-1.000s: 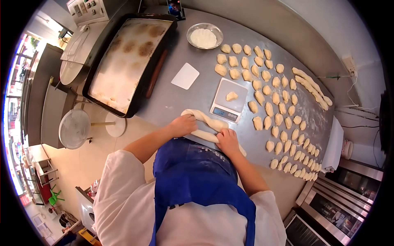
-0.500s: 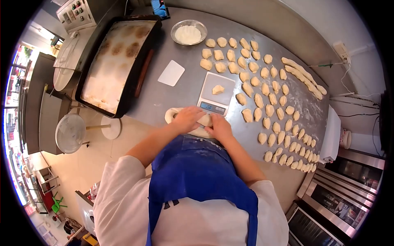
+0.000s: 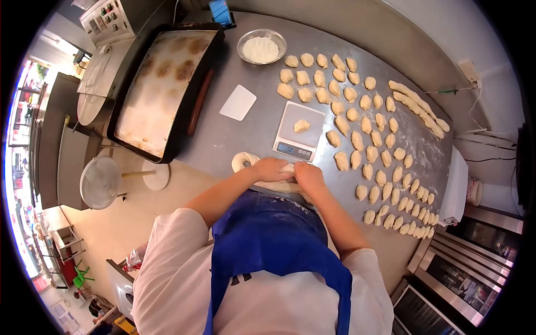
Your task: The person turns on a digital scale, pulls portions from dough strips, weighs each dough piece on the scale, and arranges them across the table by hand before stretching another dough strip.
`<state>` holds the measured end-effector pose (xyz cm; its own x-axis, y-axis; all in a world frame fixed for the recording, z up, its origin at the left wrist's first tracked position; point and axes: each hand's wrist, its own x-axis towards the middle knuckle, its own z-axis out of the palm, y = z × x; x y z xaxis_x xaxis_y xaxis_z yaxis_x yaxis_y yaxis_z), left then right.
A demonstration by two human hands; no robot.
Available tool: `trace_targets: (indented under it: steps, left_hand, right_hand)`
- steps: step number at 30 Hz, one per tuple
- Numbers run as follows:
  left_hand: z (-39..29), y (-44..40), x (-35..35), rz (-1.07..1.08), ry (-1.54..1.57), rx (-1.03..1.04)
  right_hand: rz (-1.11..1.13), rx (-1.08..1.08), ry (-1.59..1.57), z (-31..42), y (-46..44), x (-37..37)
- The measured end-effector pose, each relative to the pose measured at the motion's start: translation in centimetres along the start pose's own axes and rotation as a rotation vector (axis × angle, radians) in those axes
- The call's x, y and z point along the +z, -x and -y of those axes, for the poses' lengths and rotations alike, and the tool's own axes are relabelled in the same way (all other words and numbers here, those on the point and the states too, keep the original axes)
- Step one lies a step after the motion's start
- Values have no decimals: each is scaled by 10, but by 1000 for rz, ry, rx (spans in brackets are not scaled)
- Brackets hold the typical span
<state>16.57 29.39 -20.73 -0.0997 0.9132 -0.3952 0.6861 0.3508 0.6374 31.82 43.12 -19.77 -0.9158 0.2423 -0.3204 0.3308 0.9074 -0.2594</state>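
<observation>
A long dough rope (image 3: 244,160) lies looped at the table's near edge, in front of the blue apron. My left hand (image 3: 272,169) is closed on the rope, and my right hand (image 3: 308,176) grips it close beside, with a bit of dough showing between the two. Just beyond my hands stands a digital scale (image 3: 294,149) with one dough piece (image 3: 301,125) on its plate. Many small dough pieces (image 3: 357,140) lie in rows right of the scale. A white scraper (image 3: 238,103) rests flat to its left.
A large black-rimmed tray (image 3: 182,106) stands at the left with a brown rod (image 3: 201,102) along its side. At the back are a bowl of flour (image 3: 261,49) and a phone (image 3: 221,13). Long dough strips (image 3: 419,109) lie at the far right. A fan (image 3: 100,182) stands beyond the table's left edge.
Since the first frame my hands have come close together on the dough rope, which is now bunched in front of the scale. The view has also shifted slightly.
</observation>
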Motion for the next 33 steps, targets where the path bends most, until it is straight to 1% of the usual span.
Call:
trace_targets:
  steps: [1,4,7,10,13,16,19,22,24,26,29,30,33]
  left_hand:
    - [1,-2,-3,12,-26,22]
    - [2,-22,-25,514,177,-69]
    - [-7,-46,-20,654,380,16]
    - [-29,-52,-20,561,123,-117]
    - [-51,-34,-20,196,-238,-134]
    - [-43,-33,-24,203,-488,-15]
    - [-30,-30,-20,235,-487,-58]
    - [-23,-33,-14,155,-269,-161]
    - [-26,-24,1,-17,-235,-119]
    - [-26,-16,15,-172,-192,-75]
    - [-7,-4,32,-384,-109,11]
    - [-3,1,30,-406,-144,3]
    - [5,19,33,-470,-206,-34]
  right_hand:
    - [34,2,39,-2,3,-4]
    - [70,-45,43,6,7,-15]
    - [-29,-142,50,16,5,-23]
    - [109,-117,62,6,1,-40]
    - [106,-92,80,1,1,-38]
    - [243,-93,-96,10,5,-47]
    - [112,-176,-394,24,21,-67]
    - [-253,-304,-655,28,18,-86]
    - [-392,-75,-429,15,-8,-108]
    - [-504,77,-435,-17,-50,-97]
    - [-599,53,41,-57,-81,-34]
    - [-637,79,-4,-56,-75,-36]
    - [-727,29,-272,-51,-28,-49]
